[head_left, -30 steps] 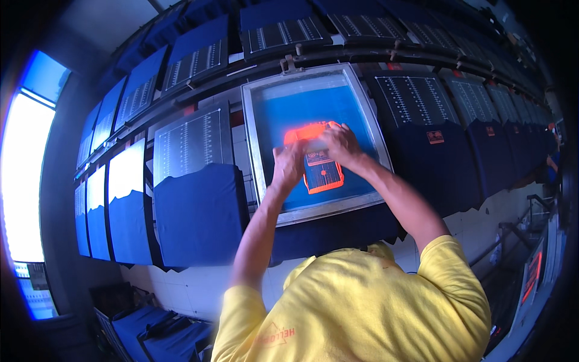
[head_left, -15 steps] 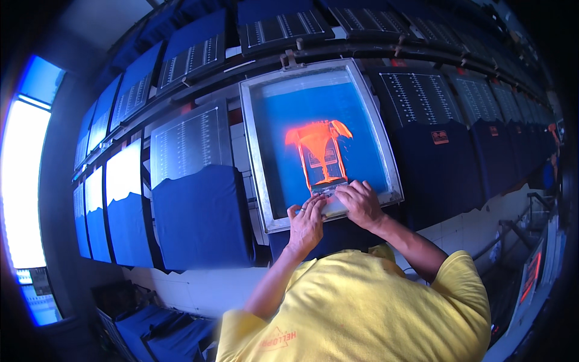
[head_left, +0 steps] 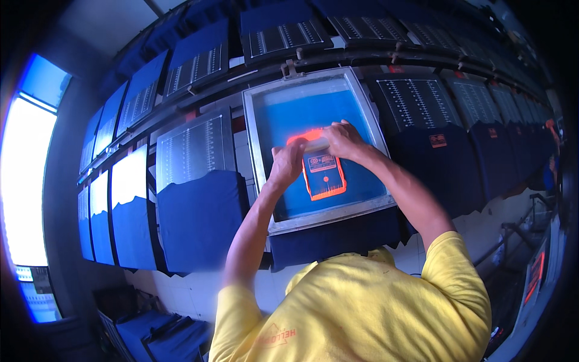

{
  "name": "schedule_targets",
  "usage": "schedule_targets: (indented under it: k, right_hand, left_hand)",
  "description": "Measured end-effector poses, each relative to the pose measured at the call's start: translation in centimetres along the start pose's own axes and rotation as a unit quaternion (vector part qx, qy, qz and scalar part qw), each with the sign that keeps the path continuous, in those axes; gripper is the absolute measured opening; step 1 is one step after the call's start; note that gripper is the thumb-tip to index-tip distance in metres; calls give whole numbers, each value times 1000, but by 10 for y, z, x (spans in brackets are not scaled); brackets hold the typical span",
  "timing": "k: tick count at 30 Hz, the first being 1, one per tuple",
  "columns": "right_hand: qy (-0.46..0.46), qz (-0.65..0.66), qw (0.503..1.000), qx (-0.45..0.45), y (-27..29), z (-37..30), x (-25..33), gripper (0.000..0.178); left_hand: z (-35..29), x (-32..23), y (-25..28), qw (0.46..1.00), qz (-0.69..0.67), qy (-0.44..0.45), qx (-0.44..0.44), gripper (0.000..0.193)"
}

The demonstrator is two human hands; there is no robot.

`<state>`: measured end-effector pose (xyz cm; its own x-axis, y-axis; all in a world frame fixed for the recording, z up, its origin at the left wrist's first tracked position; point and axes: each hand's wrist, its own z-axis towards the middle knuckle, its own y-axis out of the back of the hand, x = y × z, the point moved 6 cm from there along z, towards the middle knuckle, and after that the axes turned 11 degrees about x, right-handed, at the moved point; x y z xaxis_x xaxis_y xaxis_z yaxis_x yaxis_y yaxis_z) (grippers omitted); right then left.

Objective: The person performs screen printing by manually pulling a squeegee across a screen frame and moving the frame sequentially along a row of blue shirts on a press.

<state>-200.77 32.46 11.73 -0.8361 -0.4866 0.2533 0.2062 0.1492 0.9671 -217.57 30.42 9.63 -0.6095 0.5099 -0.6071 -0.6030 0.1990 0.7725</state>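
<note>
While the left grip (head_left: pixel 287 161) and the right grip (head_left: pixel 345 142) are both closed over a pale squeegee (head_left: pixel 316 145), with no visible gap, the bar spans the upper part of the dark printing window (head_left: pixel 315 185) inside the screen. How hard either side presses cannot be told, since the undersides are hidden; uneven pressure, I judge, is the likeliest source of trouble, for it could leave the colour heavy on one flank and thin on the other. Just beyond the bar lies a bank of bright orange ink (head_left: pixel 304 136), and more of it edges the window, so a tilted bar or a stroke strayed sideways might smear it across the blue mesh (head_left: pixel 289 202) or onto the skin close by. Around all this stands the metal screen frame (head_left: pixel 255 154); should a knock shift it, the image could blur or double on the navy fabric panel (head_left: pixel 350 236) underneath, which shows past the near rail. Farther out, a second panel (head_left: pixel 202 223) of navy fabric lies partly over a grey board (head_left: pixel 193 151) on the left, while a third panel (head_left: pixel 443 178) on the right bears a small orange print (head_left: pixel 438 140); wet ink on a hand could stain either one if brushed.
</note>
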Motion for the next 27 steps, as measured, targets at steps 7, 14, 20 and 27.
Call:
schedule_targets:
  k: [7, 14, 20, 27]
  right_hand:
    - [17, -38, 999, -26, 52, 0, 20, 14]
    - [52, -47, 991, -118, 57, -51, 48, 17]
    - [64, -23, 988, -137, 1, -126, 77, 30]
    - [53, -37, 990, -129, -62, -179, 90, 43]
  left_hand:
    - [5, -25, 39, 999, -6, -14, -34, 31]
    - [-32, -69, 46, 994, 64, -73, -52, 26]
    - [-107, -84, -9, 992, 97, -76, -23, 36]
    - [-164, -82, -65, 994, 77, -69, 27, 41]
